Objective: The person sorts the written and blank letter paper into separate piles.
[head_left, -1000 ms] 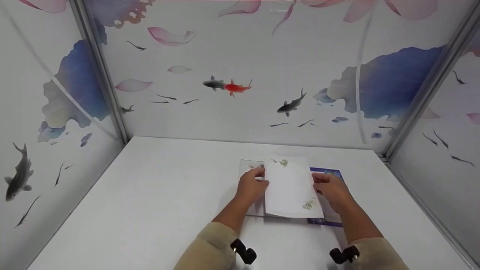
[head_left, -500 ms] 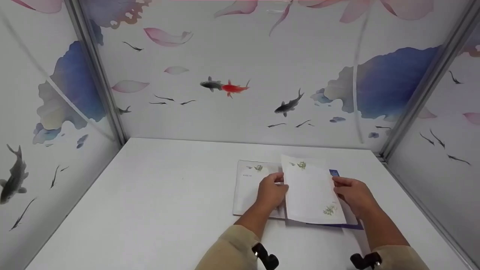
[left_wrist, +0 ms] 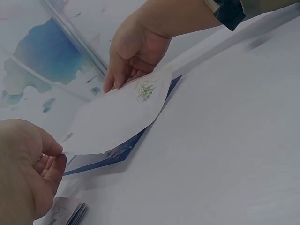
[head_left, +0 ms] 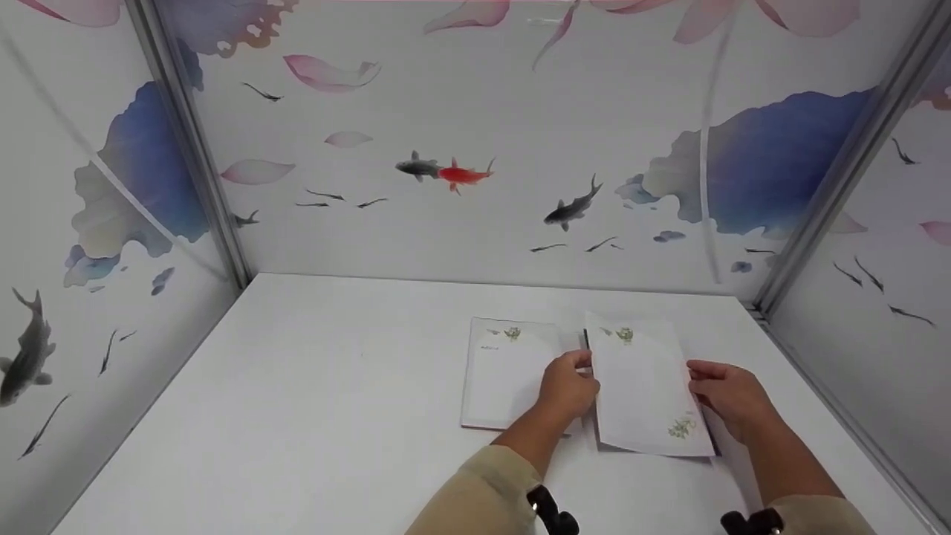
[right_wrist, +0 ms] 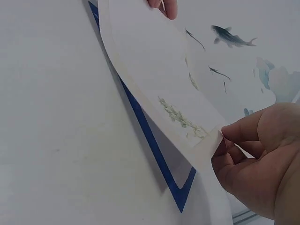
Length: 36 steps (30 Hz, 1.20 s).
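The left hand (head_left: 568, 386) and right hand (head_left: 732, 397) pinched opposite sides of a paper sheet (head_left: 643, 386) over a blue-edged card (right_wrist: 150, 136), right of a notepad (head_left: 505, 379) on the table (head_left: 297, 401), and uneven pulling could have creased the bowed sheet.

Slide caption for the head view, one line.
Left hand and right hand hold a plant-printed sheet by opposite edges, beside a pad on a white table.
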Available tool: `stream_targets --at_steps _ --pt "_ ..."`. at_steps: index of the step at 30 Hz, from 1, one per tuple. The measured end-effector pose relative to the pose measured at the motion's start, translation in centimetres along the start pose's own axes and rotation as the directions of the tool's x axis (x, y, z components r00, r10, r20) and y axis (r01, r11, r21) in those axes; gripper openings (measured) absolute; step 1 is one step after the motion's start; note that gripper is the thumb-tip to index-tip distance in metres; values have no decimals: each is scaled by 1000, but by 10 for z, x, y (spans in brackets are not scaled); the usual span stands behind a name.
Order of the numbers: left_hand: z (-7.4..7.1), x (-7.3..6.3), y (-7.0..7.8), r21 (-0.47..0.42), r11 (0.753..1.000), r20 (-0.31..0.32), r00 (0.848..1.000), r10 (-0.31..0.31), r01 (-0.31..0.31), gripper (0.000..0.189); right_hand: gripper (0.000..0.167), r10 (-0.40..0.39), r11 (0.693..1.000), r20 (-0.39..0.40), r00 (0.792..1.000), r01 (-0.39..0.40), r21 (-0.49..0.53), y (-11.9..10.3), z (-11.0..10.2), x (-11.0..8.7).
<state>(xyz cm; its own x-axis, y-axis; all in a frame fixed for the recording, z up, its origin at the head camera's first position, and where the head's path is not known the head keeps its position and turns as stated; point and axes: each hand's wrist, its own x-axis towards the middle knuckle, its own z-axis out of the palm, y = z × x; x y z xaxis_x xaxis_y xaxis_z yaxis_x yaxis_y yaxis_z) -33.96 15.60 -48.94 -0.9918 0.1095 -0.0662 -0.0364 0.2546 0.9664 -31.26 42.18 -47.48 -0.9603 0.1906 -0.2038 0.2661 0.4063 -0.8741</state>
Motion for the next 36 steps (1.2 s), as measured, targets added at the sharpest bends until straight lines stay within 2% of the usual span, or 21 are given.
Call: stream_targets --at_steps 6,17,26,36 --pt "1 0 -6 13 1000 -2 1000 9 -9 44 58 10 1000 -15 1000 -10 -21 5 -1 0" --pt "-1 -6 -10 97 995 90 996 20 -29 52 65 41 997 -2 999 -41 -58 10 -8 3" --pt "-5 -9 -6 59 998 125 992 2 -10 53 66 42 998 4 999 -42 -50 9 -11 1" --pt "-18 -6 -8 28 999 116 992 41 -44 54 69 23 1000 23 999 -23 -21 0 -2 0"
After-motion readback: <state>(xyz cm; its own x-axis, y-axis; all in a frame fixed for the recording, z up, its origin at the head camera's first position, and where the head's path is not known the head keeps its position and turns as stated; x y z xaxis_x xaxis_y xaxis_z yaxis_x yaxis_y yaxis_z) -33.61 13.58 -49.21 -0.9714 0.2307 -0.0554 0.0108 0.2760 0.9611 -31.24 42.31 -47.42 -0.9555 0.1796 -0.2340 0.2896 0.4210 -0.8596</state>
